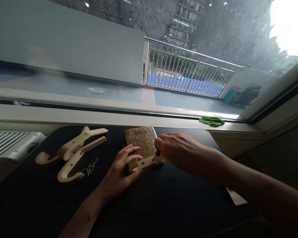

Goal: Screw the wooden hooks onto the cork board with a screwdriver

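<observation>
My left hand [120, 167] grips the curved end of a pale wooden hook [147, 162], thumb on the near side and fingers on the far side. The hook lies along the near edge of a piece of corrugated cardboard [142, 140] wrapped in shiny tape, and a dark hole shows in it. My right hand [176, 148] is closed around a dark screwdriver [158, 153], mostly hidden by the fingers. Its tip points down at the hook's right part. More wooden hooks [70, 165] lie to the left, with several metal screws [90, 167] beside them.
Everything lies on a black table [188, 205] against a window sill [109, 118]. A green cloth [212, 121] rests on the sill. A white radiator [12, 142] stands at the left. Under my right forearm, a flat light-coloured piece [236, 197] sits at the table's right edge.
</observation>
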Tool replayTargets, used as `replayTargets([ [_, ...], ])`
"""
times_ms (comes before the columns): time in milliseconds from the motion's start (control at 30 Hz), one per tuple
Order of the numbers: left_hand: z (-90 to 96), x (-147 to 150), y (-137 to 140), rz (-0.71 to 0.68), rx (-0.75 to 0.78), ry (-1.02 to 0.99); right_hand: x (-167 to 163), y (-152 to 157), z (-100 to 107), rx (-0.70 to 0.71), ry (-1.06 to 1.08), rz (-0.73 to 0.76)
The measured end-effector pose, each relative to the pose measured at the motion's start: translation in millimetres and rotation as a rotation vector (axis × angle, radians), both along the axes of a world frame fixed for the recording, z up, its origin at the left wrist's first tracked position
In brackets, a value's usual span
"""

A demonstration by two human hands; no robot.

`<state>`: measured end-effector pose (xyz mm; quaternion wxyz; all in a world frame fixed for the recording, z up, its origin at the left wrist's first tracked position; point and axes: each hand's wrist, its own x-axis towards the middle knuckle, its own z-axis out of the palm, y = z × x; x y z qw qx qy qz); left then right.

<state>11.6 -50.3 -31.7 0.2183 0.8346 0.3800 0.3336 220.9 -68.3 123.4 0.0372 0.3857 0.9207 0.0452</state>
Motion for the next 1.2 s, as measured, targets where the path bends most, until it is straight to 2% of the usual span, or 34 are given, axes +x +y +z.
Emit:
replayTargets([
  [233,0.0,1,0,0.012,-0.018,0.002,2,4,-11,0.016,-0.062,0.000],
  [567,-1.6,0,1,0.004,-0.006,0.020,-2,9,-4,0.008,-0.221,-0.098],
  [700,-0.4,0,1,-0.004,-0.004,0.021,-3,11,-7,0.022,-0.232,-0.258],
  [800,-0.2,-1,0,-0.007,-0.004,0.014,0,8,-4,-0.025,-0.172,-0.332],
  [1033,-1.3,-1,0,-0.010,-0.009,0.005,8,-2,14,-0.066,-0.039,-0.179],
  [1200,-0.5,0,1,-0.003,-0.017,0.017,9,1,6,-0.060,0.027,-0.070],
])
